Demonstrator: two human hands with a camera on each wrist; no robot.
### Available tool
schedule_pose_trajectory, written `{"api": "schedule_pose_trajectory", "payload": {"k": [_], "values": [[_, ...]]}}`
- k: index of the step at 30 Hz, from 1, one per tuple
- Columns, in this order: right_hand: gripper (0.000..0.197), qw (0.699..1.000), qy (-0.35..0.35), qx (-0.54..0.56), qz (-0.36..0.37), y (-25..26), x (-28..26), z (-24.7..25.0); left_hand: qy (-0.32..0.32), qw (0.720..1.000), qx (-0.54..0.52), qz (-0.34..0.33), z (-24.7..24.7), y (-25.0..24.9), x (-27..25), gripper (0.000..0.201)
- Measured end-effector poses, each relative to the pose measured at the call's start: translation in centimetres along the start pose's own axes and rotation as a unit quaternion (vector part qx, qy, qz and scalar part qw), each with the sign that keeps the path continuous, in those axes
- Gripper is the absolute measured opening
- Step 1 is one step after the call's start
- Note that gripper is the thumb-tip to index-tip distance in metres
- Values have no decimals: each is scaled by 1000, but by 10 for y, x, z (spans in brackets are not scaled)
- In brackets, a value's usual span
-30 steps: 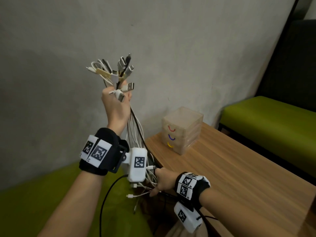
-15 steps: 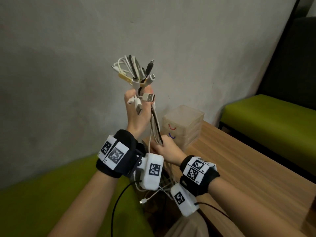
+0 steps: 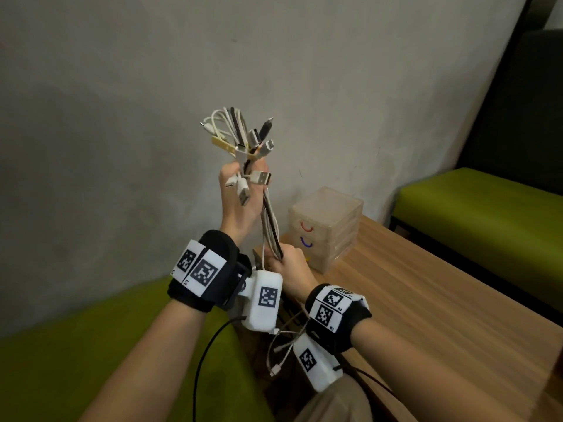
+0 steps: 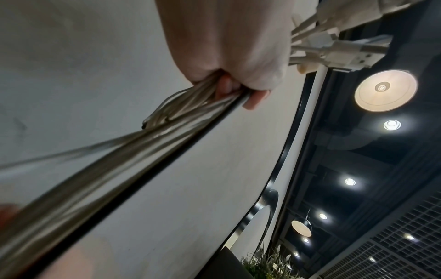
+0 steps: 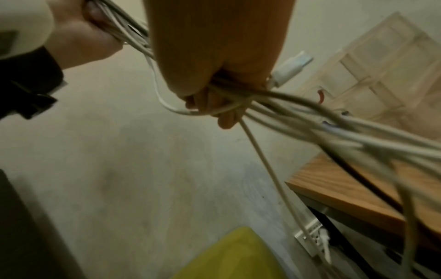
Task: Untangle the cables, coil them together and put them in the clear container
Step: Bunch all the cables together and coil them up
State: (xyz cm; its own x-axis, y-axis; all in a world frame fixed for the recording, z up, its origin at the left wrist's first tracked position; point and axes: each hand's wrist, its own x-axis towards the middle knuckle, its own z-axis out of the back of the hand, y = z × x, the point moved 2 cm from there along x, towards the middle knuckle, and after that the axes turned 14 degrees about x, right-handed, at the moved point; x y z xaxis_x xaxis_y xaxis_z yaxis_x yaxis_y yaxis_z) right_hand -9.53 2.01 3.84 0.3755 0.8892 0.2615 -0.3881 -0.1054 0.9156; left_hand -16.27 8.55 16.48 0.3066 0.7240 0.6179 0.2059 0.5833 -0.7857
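Note:
A bundle of white cables and one black cable [image 3: 270, 222] runs between my two hands in front of the grey wall. My left hand [image 3: 240, 196] is raised and grips the bundle [image 4: 190, 105] near its plug ends, which fan out above the fist [image 3: 243, 137]. My right hand [image 3: 288, 263] grips the same cables [image 5: 238, 94] lower down, just over the table's corner. Loose cable tails [image 3: 281, 351] hang below my wrists. The clear container [image 3: 327, 226], a frosted stack of drawers with red and blue handles, stands on the wooden table [image 3: 426, 300] behind my right hand.
A green bench [image 3: 487, 214] runs along the right beyond the table. Green upholstery [image 3: 76, 345] lies below my left arm. In the right wrist view a power strip [image 5: 310, 234] sits on the floor under the table edge.
My right hand rose from the hanging tails and took hold of the bundle just under my left hand. My left hand moved right and slightly down with the plug ends.

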Motion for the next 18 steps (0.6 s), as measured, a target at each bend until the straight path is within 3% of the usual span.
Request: {"api": "schedule_pose_trajectory", "payload": {"k": [6, 8, 11, 14, 18], "values": [[43, 994, 86, 10, -72, -22, -14, 0, 2, 1000, 10, -24, 5, -15, 3, 40], [43, 989, 83, 65, -106, -30, -19, 0, -23, 999, 24, -17, 11, -24, 10, 41], [37, 993, 39, 95, -60, -40, -21, 4, -91, 995, 31, -16, 19, -39, 21, 44], [22, 998, 53, 31, 13, -38, -23, 13, -113, 992, 29, -51, 31, -42, 25, 44], [19, 985, 151, -78, -29, -37, -21, 17, -62, 997, 23, -40, 29, -19, 14, 35]]}}
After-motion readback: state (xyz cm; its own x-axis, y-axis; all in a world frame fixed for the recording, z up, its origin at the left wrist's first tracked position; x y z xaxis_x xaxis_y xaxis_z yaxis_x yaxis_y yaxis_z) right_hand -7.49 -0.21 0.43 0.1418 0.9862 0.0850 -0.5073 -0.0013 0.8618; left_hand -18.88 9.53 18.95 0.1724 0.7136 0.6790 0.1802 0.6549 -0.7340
